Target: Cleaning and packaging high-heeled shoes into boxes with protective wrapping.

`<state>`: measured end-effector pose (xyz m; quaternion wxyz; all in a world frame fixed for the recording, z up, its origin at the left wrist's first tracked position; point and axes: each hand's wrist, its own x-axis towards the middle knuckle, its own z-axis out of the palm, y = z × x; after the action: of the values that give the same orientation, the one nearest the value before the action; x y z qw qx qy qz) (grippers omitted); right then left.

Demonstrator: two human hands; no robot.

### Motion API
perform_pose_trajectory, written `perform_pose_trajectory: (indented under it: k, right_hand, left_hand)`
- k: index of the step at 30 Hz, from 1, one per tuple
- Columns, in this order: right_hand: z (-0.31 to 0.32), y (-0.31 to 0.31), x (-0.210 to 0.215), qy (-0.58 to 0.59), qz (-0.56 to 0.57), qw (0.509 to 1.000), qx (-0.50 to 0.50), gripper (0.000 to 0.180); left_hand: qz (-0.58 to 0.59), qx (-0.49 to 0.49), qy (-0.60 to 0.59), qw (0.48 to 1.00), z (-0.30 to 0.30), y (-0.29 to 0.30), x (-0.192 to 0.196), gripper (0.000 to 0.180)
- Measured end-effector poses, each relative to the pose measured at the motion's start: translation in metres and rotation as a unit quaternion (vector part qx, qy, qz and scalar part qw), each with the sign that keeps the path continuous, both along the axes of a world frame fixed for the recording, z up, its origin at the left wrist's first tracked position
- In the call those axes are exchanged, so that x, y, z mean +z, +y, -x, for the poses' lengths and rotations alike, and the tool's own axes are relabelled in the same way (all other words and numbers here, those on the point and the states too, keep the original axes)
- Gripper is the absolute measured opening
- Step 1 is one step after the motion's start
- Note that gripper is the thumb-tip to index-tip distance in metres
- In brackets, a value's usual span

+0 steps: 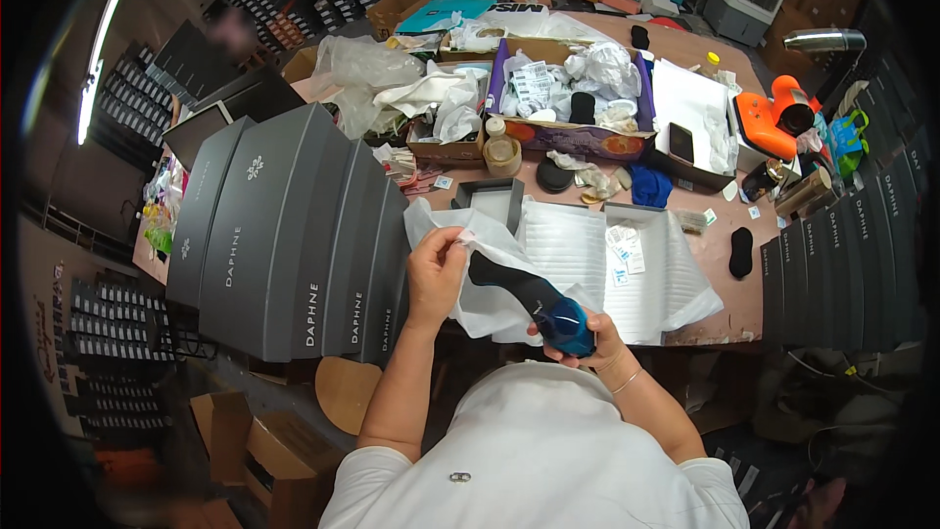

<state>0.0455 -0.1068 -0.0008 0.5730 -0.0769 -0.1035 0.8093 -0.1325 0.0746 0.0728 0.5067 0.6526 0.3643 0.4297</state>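
A shoe point(563, 325) with a shiny dark blue part and a long black sole is tilted in front of me. My right hand point(595, 341) grips it around the blue end. Near the shoe's black end, my left hand point(438, 274) is closed in a pinch on a white sheet of tissue paper point(423, 220), which spreads behind the shoe. Beyond the hands lies an open grey shoe box point(490, 198), beside ribbed white lining point(563, 235). Small white printed tags point(627, 250) rest on the lining's right part.
Stacked dark grey shoe boxes point(284, 235) rise at my left, and more boxes point(842, 274) at the right. Across the table stand a purple carton point(578, 140) of crumpled paper, a bottle point(501, 149), a phone point(681, 142) and an orange tool point(764, 125).
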Motion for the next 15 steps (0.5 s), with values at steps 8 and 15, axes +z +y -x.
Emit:
perform_pose_trajectory:
  k: [8,15]
  right_hand:
    - [-0.06,-0.046,0.002,0.119,-0.082,0.989,0.032,0.084]
    - [-0.1,-0.079,0.029,-0.011,-0.091,0.994,0.058,0.098]
  left_hand:
    - [-0.161,-0.029,0.233,0.959,-0.049,-0.052,0.039,0.018]
    - [-0.321,0.01,0.167,0.932,-0.098,-0.098,0.046,0.011]
